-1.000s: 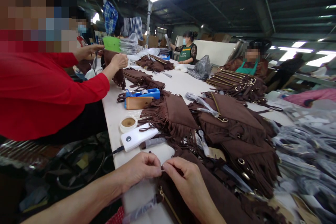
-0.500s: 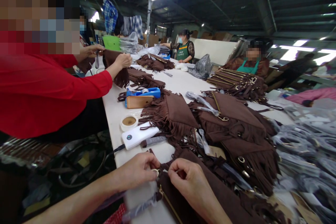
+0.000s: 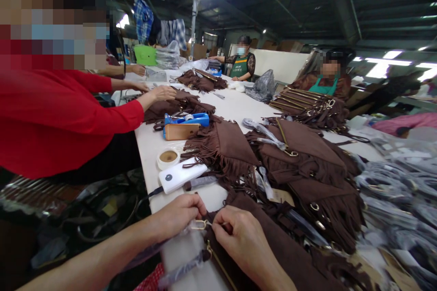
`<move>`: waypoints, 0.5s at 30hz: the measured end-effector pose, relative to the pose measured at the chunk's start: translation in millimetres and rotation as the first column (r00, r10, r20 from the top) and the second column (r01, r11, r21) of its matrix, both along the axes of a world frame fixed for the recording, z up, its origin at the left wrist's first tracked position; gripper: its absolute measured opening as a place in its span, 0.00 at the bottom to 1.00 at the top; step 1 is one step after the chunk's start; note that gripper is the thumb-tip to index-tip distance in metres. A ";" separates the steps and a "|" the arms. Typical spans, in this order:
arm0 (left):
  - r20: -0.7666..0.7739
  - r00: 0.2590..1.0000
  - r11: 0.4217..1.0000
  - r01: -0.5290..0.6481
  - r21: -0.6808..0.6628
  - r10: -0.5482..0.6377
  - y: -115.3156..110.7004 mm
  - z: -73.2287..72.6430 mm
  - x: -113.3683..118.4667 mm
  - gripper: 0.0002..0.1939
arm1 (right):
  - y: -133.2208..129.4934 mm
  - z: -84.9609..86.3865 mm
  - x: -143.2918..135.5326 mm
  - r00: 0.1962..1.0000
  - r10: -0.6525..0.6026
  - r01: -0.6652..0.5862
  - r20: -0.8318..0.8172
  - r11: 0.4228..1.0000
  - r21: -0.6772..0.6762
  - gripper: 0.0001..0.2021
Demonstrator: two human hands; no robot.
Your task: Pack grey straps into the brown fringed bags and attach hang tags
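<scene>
A dark brown fringed bag (image 3: 259, 232) with a gold zip lies before me at the table's near edge. Over its corner, my left hand (image 3: 184, 213) is closed on a strap with a gold clasp (image 3: 199, 224), which shows just below the fingertips. Plastic film wraps part of the strap, running back under my wrist. My right hand (image 3: 235, 227) pinches beside the clasp, at the bag's corner; its fingers hide exactly what lies between them. Below the clasp, another plastic-wrapped strap end (image 3: 186, 269) sticks out from the bag.
Beyond my hands are a white power bank (image 3: 182, 176), a tape roll (image 3: 168, 156), a phone (image 3: 182, 132) and a blue tape dispenser (image 3: 191, 119). More fringed bags (image 3: 300, 145) are piled ahead, with wrapped straps (image 3: 385, 186) at right. A red-sleeved co-worker (image 3: 116, 113) stands left.
The gold clasp now shows more fully below my left fingertips, and my right hand has shifted slightly left toward it. The red-sleeved co-worker's hands have lowered to the bags on the table.
</scene>
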State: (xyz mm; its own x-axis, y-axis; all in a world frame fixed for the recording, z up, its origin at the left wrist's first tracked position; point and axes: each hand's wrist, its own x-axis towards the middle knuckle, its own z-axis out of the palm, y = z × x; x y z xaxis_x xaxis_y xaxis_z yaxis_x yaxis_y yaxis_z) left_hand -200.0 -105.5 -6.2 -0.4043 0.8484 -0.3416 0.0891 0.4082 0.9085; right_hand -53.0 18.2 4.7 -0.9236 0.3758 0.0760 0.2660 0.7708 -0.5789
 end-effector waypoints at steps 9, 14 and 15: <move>-0.027 0.993 0.991 0.116 -0.065 -0.118 3.4 5.6 -4.8 0.14 | -7.1 4.6 -6.0 0.994 0.028 -0.040 0.107 0.993 0.112 0.09; -0.088 0.977 0.977 0.187 -0.104 -0.196 3.2 9.0 -5.6 0.13 | -9.2 5.7 -8.0 0.988 0.043 -0.062 0.145 0.990 0.130 0.08; -0.105 0.971 0.972 0.203 -0.114 -0.215 3.4 9.1 -6.0 0.12 | -9.9 5.0 -8.3 0.988 0.046 -0.066 0.151 0.989 0.130 0.08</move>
State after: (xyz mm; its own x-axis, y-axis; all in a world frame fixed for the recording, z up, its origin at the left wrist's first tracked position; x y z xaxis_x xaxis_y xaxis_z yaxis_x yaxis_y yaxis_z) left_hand -206.0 -102.1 2.9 -0.2632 0.8814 -0.3922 0.2844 0.4593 0.8415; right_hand -61.2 8.3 9.7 -0.9477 0.3187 -0.0156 0.2946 0.8549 -0.4270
